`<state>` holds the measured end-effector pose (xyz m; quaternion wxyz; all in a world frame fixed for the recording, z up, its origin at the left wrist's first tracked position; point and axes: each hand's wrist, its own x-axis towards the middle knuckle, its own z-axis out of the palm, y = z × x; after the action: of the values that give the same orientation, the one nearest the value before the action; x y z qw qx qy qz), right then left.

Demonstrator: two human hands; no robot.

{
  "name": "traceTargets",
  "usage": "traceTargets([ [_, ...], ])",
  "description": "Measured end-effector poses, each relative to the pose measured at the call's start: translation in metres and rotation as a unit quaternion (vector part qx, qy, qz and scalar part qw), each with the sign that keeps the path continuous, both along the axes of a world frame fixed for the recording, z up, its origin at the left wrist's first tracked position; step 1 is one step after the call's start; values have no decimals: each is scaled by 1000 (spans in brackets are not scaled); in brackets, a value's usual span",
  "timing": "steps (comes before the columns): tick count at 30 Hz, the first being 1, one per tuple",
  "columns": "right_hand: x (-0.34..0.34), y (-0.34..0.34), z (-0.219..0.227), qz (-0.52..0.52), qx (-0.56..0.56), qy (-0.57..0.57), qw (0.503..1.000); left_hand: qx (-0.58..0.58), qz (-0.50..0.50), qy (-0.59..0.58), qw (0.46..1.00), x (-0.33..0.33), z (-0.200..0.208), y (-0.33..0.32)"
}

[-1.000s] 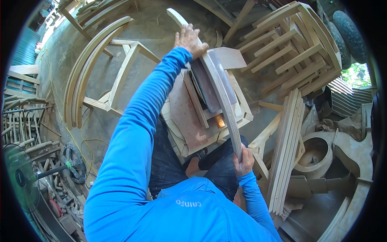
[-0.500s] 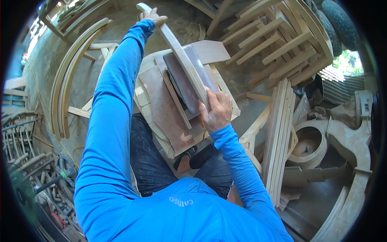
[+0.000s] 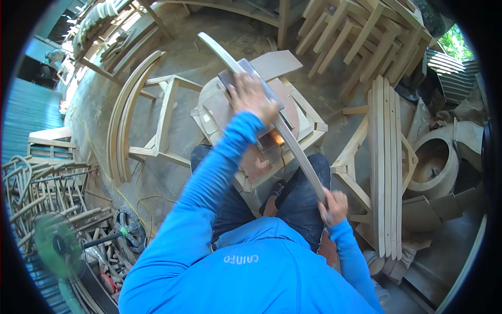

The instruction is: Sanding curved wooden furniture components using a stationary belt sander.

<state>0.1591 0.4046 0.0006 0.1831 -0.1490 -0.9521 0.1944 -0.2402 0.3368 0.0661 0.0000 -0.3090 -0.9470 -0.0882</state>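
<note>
Currently left hand (image 3: 253, 100) flat and splayed atop curved wooden slat (image 3: 303, 158); right hand (image 3: 333, 208) curled round near end. Slat crosses grey plate (image 3: 268, 93), middle hidden under left hand.

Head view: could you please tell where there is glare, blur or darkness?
Head view, upper right: bright glare on the ribbed metal sheet; head view, middle: an orange light glows, and the left hand looks slightly blurred; head view, corners: black.
</note>
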Motion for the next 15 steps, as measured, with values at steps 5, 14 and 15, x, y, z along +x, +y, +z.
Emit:
traceTargets([
  [5, 68, -19, 9, -15, -9, -38, 999, 63, -9, 5, 998, 85, 0, -17],
  [14, -60, -5, 4, 31, 23, 40, 998, 60, 21, -19, 998, -61, -12, -6],
  [15, -81, -5, 5, 35, 26, 37, 998, 63, 25, -21, 997, -86, -13, -5],
])
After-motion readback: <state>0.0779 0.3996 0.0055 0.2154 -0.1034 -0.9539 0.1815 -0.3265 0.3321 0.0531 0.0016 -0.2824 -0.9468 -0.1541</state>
